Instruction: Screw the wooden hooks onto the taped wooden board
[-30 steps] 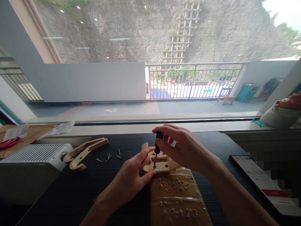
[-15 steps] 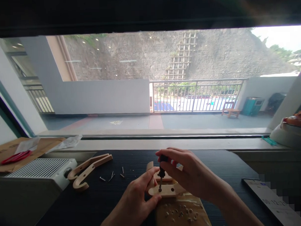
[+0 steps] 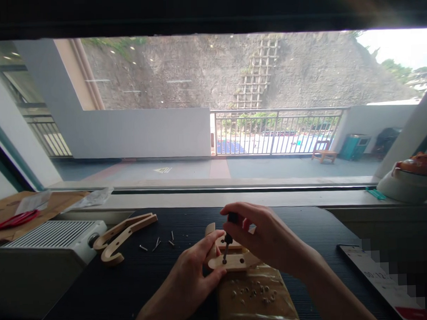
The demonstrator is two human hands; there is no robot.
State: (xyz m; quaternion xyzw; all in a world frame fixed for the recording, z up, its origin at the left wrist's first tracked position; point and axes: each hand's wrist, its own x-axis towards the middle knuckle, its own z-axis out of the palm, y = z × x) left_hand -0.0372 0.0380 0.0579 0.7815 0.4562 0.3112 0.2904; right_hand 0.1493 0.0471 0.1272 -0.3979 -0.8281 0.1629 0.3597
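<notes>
Black desk (image 3: 141, 284) beneath wide window (image 3: 211, 108) — on it, right hand (image 3: 268, 237) pinches screwdriver (image 3: 227, 236) upright over wooden piece (image 3: 234, 261); left hand (image 3: 194, 277) clamps piece's left end

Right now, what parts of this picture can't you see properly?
- Head view: the screwdriver tip and any screw under it are too small to make out.
- The wooden piece is partly hidden by the left hand and right hand.
- The phone is pixelated and cut off by the bottom edge.
- The loose screws are too small to count.
</notes>
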